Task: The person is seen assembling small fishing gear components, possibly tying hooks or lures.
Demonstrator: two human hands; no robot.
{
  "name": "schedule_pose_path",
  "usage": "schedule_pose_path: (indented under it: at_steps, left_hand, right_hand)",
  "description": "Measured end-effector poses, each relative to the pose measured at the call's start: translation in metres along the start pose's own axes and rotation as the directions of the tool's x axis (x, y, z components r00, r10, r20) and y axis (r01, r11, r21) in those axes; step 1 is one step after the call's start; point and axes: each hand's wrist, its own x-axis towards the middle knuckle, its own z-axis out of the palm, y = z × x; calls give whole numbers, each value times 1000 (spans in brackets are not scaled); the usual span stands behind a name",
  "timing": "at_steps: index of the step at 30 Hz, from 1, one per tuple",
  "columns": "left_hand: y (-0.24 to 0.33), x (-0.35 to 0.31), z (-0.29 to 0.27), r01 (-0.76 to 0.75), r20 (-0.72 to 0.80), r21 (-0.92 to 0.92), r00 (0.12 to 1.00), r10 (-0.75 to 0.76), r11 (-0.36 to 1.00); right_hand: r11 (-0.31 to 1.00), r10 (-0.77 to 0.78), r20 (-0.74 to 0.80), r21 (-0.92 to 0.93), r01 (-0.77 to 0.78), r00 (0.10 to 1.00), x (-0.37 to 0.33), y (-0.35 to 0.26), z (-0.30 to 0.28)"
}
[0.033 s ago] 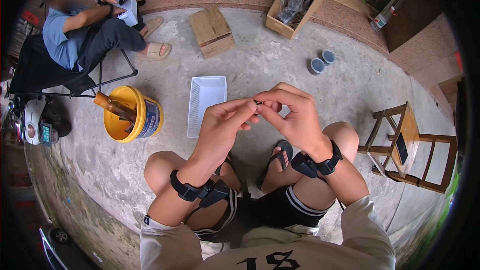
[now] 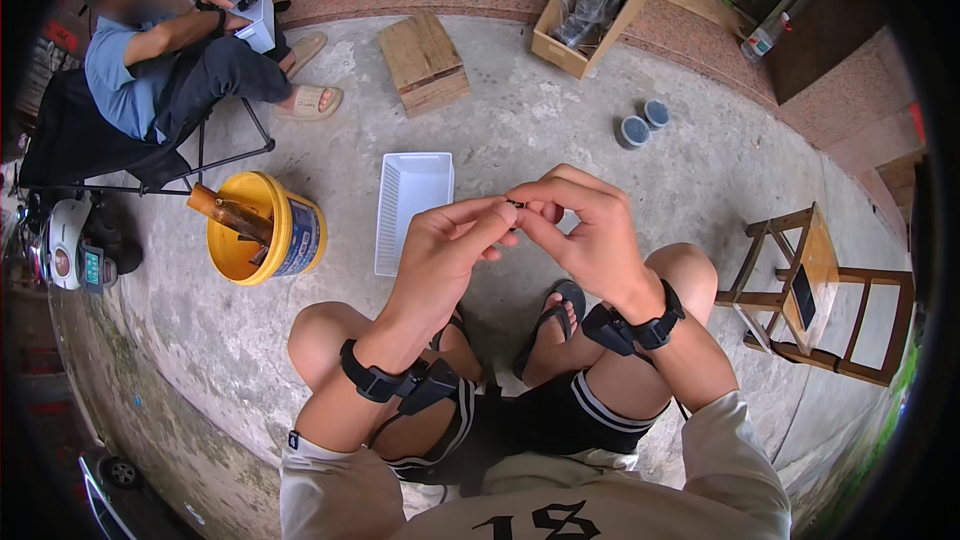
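Observation:
My left hand [image 2: 455, 240] and my right hand [image 2: 585, 225] meet at their fingertips above the concrete floor, in front of my knees. Both pinch one small dark piece [image 2: 516, 205] between thumbs and forefingers. Most of that piece is covered by the fingers, so its kind does not show. Just left of my hands a white plastic basket [image 2: 415, 172] with slotted sides lies on the floor, and part of its right side is behind my left hand.
A yellow bucket [image 2: 318, 230] holding brown sticks stands at left, near a seated person [image 2: 150, 70] with a white container. Beyond are a wooden block [image 2: 422, 60], a cardboard box [image 2: 560, 55] and two small round tubs [image 2: 634, 132]. A wooden chair [image 2: 815, 280] is at right.

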Motion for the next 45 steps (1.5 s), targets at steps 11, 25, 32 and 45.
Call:
schedule_pose_path:
  at_steps: [11, 25, 32, 45]
  left_hand:
    - [-5, 5, -2, 36, -17, -5, 999, -36, 999]
    - [-3, 7, -1, -21, 22, 7, 1000, 21, 1000]
    - [-4, 10, 0, -49, 33, 46, 998, 47, 998]
    - [-8, 15, 3, -220, 0, 158, 975, 223, 963]
  right_hand:
    - [999, 31, 55, -13, -31, 998, 0, 0, -3]
    - [998, -37, 4, -46, 37, 999, -2, 5, -6]
    - [1000, 4, 52, -18, -3, 999, -2, 6, -9]
    - [777, 329, 228, 487, -399, 917, 0, 20, -7]
